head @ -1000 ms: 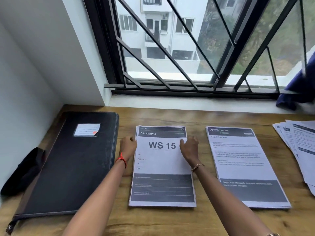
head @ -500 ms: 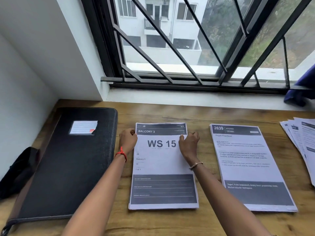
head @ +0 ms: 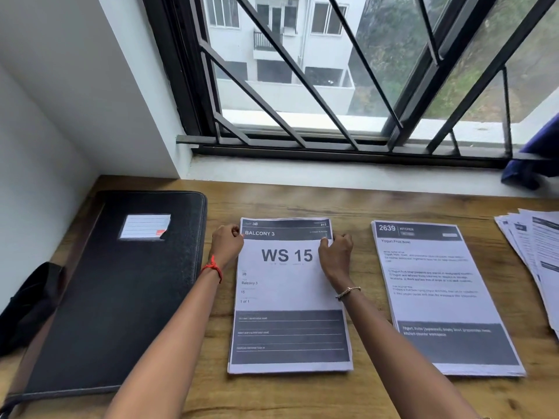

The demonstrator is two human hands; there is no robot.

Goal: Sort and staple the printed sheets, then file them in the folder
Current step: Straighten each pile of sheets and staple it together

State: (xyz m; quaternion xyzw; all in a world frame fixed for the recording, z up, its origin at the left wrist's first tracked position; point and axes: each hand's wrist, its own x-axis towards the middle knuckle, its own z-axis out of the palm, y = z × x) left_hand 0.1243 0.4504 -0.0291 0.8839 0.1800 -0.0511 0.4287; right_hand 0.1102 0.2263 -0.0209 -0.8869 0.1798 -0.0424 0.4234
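The WS 15 stack (head: 289, 297), white sheets with dark header and footer bands reading "BALCONY 3", lies flat on the wooden desk (head: 360, 204), just right of the black folder (head: 121, 291). The left hand (head: 226, 246) and right hand (head: 335, 255) pinch its upper side edges.

folder (head: 115, 297): black, grained leather look, with a white lined label bearing a small red mark
desk (head: 363, 207): warm brown wood grain
middle stack (head: 290, 294): white sheets with dark grey bands at top and bottom, bold dark "WS 15"
right stack (head: 444, 297): white with dark grey header and footer
left wrist thread (head: 213, 267): red
right wrist bracelet (head: 348, 292): gold-toned
window grille (head: 302, 86): black bars
cloth at the sill (head: 535, 164): deep blue
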